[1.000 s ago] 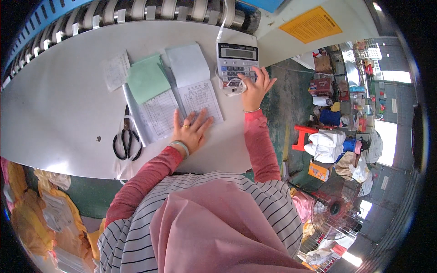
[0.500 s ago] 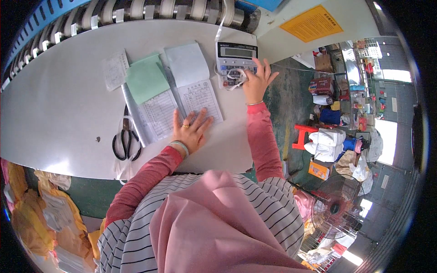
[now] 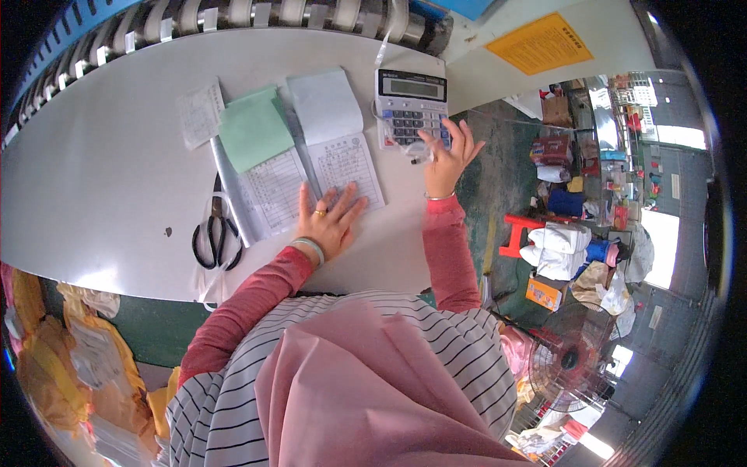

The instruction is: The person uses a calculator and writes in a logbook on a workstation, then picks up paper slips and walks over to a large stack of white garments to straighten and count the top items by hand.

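My left hand [image 3: 331,222] lies palm down with spread fingers on a printed form pad [image 3: 342,163] with handwriting in its boxes. Beside it on the left is a second form pad [image 3: 268,191], partly under green sheets [image 3: 255,131]. My right hand [image 3: 451,162] hovers at the lower right corner of a white desk calculator [image 3: 412,86], fingers apart, one fingertip near the keys. A clear plastic strip [image 3: 408,150] curls over the calculator's bottom edge, close to my right fingertips. Whether they touch it is unclear.
Black-handled scissors [image 3: 216,240] lie left of the pads, with a pale strip around them. A thin slip [image 3: 198,115] lies at the upper left. Metal rollers [image 3: 257,17] line the table's far edge. On the floor to the right are a red stool [image 3: 513,236] and a fan [image 3: 570,358].
My right hand has moved down over the calculator, and the plastic strip has shifted down off the number keys with it. My left hand stays on the pad.
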`<act>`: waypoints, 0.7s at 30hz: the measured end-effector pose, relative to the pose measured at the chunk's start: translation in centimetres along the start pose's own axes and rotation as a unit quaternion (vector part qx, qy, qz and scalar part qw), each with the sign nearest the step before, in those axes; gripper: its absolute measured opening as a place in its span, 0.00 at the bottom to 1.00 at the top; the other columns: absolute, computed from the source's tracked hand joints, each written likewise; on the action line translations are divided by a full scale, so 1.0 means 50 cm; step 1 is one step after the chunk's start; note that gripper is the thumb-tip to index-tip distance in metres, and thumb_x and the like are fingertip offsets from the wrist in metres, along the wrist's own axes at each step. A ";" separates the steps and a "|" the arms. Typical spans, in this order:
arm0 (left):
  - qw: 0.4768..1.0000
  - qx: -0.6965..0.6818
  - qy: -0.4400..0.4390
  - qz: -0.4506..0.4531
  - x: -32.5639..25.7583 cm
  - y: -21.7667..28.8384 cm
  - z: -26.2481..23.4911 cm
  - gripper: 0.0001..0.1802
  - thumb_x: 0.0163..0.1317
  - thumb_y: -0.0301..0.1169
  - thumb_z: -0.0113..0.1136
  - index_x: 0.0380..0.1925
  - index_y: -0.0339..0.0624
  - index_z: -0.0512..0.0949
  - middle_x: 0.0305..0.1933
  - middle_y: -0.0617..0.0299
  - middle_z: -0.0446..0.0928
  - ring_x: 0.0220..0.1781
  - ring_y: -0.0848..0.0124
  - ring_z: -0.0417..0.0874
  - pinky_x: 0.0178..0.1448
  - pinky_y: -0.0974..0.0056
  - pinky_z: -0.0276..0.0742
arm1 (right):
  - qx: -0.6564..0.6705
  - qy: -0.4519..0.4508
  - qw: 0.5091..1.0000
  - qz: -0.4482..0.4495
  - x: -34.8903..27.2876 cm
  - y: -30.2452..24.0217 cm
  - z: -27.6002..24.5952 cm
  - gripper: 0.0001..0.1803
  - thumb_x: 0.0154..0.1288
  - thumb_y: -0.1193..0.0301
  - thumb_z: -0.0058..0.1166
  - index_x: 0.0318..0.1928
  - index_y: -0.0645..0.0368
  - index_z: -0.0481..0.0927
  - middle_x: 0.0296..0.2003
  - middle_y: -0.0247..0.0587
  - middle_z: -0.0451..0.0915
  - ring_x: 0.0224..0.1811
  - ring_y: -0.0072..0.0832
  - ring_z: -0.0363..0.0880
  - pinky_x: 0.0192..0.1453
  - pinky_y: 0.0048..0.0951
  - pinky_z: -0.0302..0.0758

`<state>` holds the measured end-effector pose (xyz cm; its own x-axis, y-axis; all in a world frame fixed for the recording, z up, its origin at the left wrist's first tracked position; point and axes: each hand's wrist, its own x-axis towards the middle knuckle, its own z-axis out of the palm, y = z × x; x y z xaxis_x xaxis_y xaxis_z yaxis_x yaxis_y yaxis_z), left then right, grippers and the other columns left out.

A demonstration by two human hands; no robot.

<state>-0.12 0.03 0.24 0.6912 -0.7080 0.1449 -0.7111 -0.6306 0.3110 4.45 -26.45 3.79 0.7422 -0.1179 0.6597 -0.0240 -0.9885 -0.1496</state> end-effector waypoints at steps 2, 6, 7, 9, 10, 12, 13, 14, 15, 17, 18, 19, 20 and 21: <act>1.000 -0.007 0.000 0.005 0.002 0.002 -0.001 0.34 0.55 0.39 0.53 0.65 0.65 0.62 0.73 0.69 0.54 0.65 0.61 0.64 0.68 0.28 0.38 | 0.001 -0.006 1.000 -0.006 -0.031 0.007 -0.013 0.18 0.46 0.78 0.55 0.32 0.36 0.85 0.52 0.27 0.73 0.64 0.39 0.62 0.72 0.62 0.33; 1.000 -0.015 0.004 0.000 0.004 0.005 -0.001 0.34 0.53 0.39 0.53 0.64 0.66 0.64 0.72 0.69 0.56 0.64 0.62 0.64 0.69 0.28 0.39 | -0.007 -0.017 1.000 -0.008 -0.069 0.016 -0.024 0.18 0.43 0.79 0.54 0.32 0.37 0.85 0.52 0.29 0.73 0.65 0.38 0.62 0.72 0.62 0.33; 1.000 -0.013 0.007 -0.006 0.004 0.004 -0.001 0.34 0.53 0.39 0.53 0.64 0.66 0.64 0.72 0.69 0.56 0.63 0.62 0.65 0.69 0.28 0.39 | -0.008 -0.019 1.000 0.000 -0.071 0.014 -0.025 0.19 0.43 0.78 0.54 0.33 0.37 0.84 0.52 0.30 0.72 0.65 0.38 0.62 0.72 0.62 0.32; 1.000 -0.003 0.005 -0.001 0.004 0.002 -0.001 0.34 0.53 0.40 0.54 0.64 0.64 0.64 0.72 0.68 0.56 0.63 0.62 0.65 0.68 0.28 0.40 | -0.011 -0.018 1.000 0.006 -0.069 0.015 -0.024 0.19 0.44 0.78 0.54 0.33 0.37 0.84 0.53 0.29 0.72 0.65 0.39 0.62 0.72 0.62 0.31; 1.000 0.005 0.004 0.001 0.004 0.002 0.000 0.34 0.53 0.40 0.55 0.64 0.63 0.64 0.72 0.68 0.56 0.63 0.61 0.65 0.68 0.28 0.41 | -0.013 -0.019 1.000 0.010 -0.066 0.014 -0.024 0.19 0.44 0.78 0.54 0.34 0.37 0.84 0.53 0.29 0.72 0.65 0.39 0.61 0.72 0.62 0.30; 1.000 0.006 0.002 0.002 0.003 0.002 0.000 0.34 0.53 0.40 0.55 0.64 0.63 0.64 0.72 0.68 0.56 0.63 0.61 0.65 0.68 0.28 0.41 | -0.011 -0.011 1.000 0.023 -0.057 0.011 -0.021 0.17 0.45 0.77 0.56 0.33 0.38 0.84 0.54 0.29 0.72 0.65 0.39 0.61 0.72 0.62 0.29; 1.000 0.006 0.002 0.002 0.005 0.003 -0.002 0.34 0.53 0.40 0.55 0.64 0.63 0.64 0.72 0.67 0.57 0.63 0.61 0.65 0.67 0.28 0.42 | -0.010 -0.003 0.999 0.032 -0.052 0.011 -0.018 0.15 0.46 0.76 0.57 0.33 0.39 0.84 0.54 0.29 0.71 0.66 0.40 0.60 0.71 0.63 0.28; 1.000 0.006 0.002 0.003 0.006 0.003 -0.003 0.34 0.53 0.40 0.55 0.64 0.63 0.64 0.72 0.67 0.57 0.63 0.61 0.65 0.67 0.28 0.42 | -0.010 -0.002 0.999 0.033 -0.050 0.011 -0.013 0.15 0.46 0.76 0.57 0.33 0.39 0.84 0.54 0.29 0.71 0.66 0.40 0.60 0.71 0.63 0.28; 1.000 0.008 0.002 0.004 0.006 0.004 -0.005 0.34 0.53 0.39 0.55 0.64 0.63 0.64 0.72 0.67 0.57 0.63 0.61 0.65 0.67 0.28 0.42 | -0.017 -0.009 0.999 0.031 -0.047 0.010 -0.009 0.13 0.47 0.75 0.58 0.32 0.40 0.84 0.55 0.29 0.71 0.67 0.41 0.59 0.71 0.64 0.28; 1.000 0.009 0.002 0.005 0.006 0.004 -0.006 0.34 0.53 0.39 0.55 0.64 0.63 0.64 0.72 0.67 0.57 0.63 0.61 0.65 0.67 0.28 0.42 | -0.024 -0.015 0.999 0.030 -0.041 0.011 -0.004 0.11 0.48 0.74 0.59 0.31 0.41 0.84 0.55 0.29 0.71 0.67 0.41 0.58 0.70 0.65 0.27; 1.000 0.007 0.003 0.006 0.006 0.004 -0.006 0.34 0.53 0.39 0.55 0.64 0.62 0.64 0.71 0.67 0.57 0.63 0.61 0.65 0.67 0.28 0.42 | -0.030 -0.031 0.999 0.027 -0.036 0.014 -0.004 0.09 0.48 0.73 0.60 0.30 0.41 0.84 0.56 0.29 0.71 0.68 0.42 0.57 0.70 0.66 0.27; 1.000 0.006 0.004 0.005 0.005 0.004 -0.007 0.34 0.53 0.38 0.54 0.64 0.62 0.64 0.71 0.67 0.57 0.63 0.61 0.65 0.67 0.28 0.42 | -0.035 -0.047 0.998 0.024 -0.028 0.013 -0.005 0.08 0.49 0.72 0.61 0.29 0.41 0.84 0.56 0.30 0.71 0.68 0.42 0.56 0.70 0.67 0.27; 1.000 0.006 0.003 0.005 0.004 0.003 -0.006 0.34 0.53 0.38 0.54 0.64 0.62 0.64 0.71 0.67 0.57 0.63 0.61 0.65 0.67 0.28 0.42 | -0.030 -0.048 0.998 0.018 -0.015 0.012 -0.008 0.06 0.49 0.72 0.60 0.28 0.42 0.84 0.57 0.29 0.70 0.69 0.42 0.55 0.70 0.67 0.28; 1.000 0.006 0.006 0.004 0.003 0.002 -0.005 0.34 0.53 0.38 0.54 0.64 0.62 0.64 0.72 0.67 0.57 0.63 0.61 0.65 0.67 0.28 0.42 | -0.029 -0.048 0.998 0.018 -0.008 0.012 -0.004 0.06 0.49 0.72 0.60 0.28 0.42 0.84 0.57 0.29 0.70 0.69 0.42 0.55 0.70 0.67 0.28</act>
<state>-0.05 -0.05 0.50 0.6871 -0.7089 0.1590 -0.7178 -0.6287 0.2991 3.98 -27.00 3.59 0.8011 -0.1460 0.5805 -0.0881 -0.9880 -0.1269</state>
